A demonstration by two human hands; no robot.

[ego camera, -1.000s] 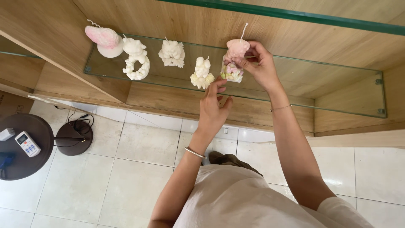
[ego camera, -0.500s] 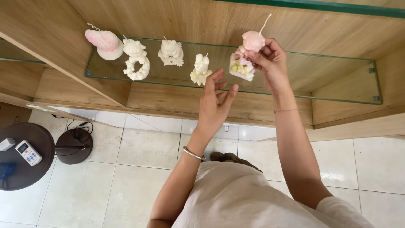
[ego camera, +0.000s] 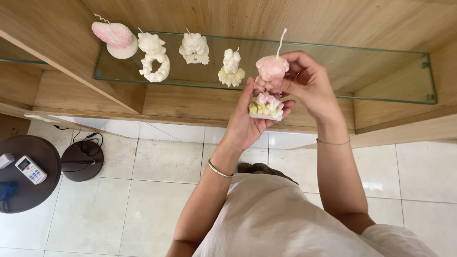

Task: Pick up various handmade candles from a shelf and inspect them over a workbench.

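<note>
Both hands up in front of a glass shelf (ego camera: 381, 78) set in a wooden wall unit (ego camera: 57, 43), holding one figurine candle between them. The candle (ego camera: 268, 88) is pink on top with a white wick sticking up, and has a base of small pastel flowers in pink, yellow and white. It is off the shelf, held in the air just in front of the shelf's front edge, roughly upright.

Right hand (ego camera: 309, 85): fingers curled round the pink top part from the right side, thumb and fingertips pinched on it, a firm partial close, not a fist. Thin bracelet on the wrist.

Left hand (ego camera: 247, 123): palm open and turned up toward the candle, fingers loosely spread, cupping the flower base from below and from the left. Fingertips touch the base; the hand supports rather than clamps. Bangle on the wrist.

On the shelf, left of the held candle, four more candles in a row, apart from each other: pink wing-shaped candle (ego camera: 115, 39) on a round white base at far left, white ring-shaped figure candle (ego camera: 153, 57), white figurine candle (ego camera: 194, 48), and a cream figurine candle (ego camera: 231, 69) nearest the hands. Shelf bare on the right part.

Below: tiled floor (ego camera: 95, 209), a round dark side table (ego camera: 33, 190) with a white remote control (ego camera: 30, 170) on it, a dark round stand base (ego camera: 82, 163) with a cable beside it.
</note>
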